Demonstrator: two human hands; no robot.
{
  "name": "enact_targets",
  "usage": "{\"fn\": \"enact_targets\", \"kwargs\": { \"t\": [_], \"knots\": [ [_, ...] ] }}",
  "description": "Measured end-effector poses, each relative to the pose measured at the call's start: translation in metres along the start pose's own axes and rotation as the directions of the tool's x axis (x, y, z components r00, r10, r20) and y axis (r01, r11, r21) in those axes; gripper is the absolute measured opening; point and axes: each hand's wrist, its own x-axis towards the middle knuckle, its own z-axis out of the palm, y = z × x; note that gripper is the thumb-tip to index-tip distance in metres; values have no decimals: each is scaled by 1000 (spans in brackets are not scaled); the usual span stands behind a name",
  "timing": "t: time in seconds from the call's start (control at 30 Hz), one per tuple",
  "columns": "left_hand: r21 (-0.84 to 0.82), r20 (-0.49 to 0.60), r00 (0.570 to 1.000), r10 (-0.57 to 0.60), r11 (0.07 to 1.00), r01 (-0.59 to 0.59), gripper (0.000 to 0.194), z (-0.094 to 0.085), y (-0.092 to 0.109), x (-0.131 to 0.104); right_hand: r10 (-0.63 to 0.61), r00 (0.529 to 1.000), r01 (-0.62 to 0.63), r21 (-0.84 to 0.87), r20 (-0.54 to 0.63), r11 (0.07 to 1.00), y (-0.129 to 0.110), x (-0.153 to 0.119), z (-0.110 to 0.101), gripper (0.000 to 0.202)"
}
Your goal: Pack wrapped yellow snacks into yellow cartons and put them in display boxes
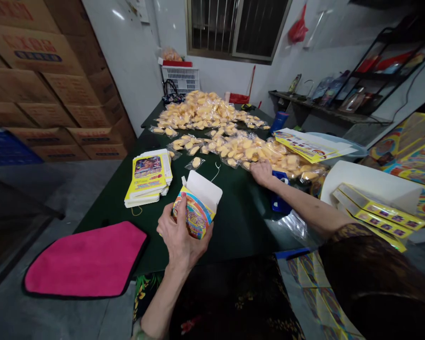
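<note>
My left hand (184,231) is wrapped round a small colourful carton (195,210), tilted, its white top flap raised. Stretched out to the right, my right hand (262,174) reaches the near edge of a heap of yellow pieces in clear wrappers (248,147). Its fingertips are among the packets, so I cannot make out whether it grips one. A blue tape dispenser (280,198) sits just beside that wrist. One wrapped yellow piece (196,163) lies apart on the dark green table (241,208), beyond the carton. A stack of yellow printed cards (148,177) is left of it.
A pink cloth (87,259) covers the table's left front corner. At right, a white bin (371,182) bears long yellow cartons (378,212), and printed sheets (311,144) lie over a tub. Brown cardboard boxes (53,87) are stacked at left. A blue cylinder (278,123) stands behind the heap.
</note>
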Motion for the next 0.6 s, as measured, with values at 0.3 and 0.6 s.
{"fn": "enact_targets", "kwargs": {
  "t": [0.3, 0.6],
  "knots": [
    [16, 57, 995, 81, 996, -82, 84, -3, 10, 0, -3, 940, 272, 745, -341, 610, -25, -23, -87, 31],
    [3, 51, 995, 81, 997, -81, 85, -8, 11, -7, -399, 847, 509, 751, -352, 420, -94, -104, -101, 21]
  ]
}}
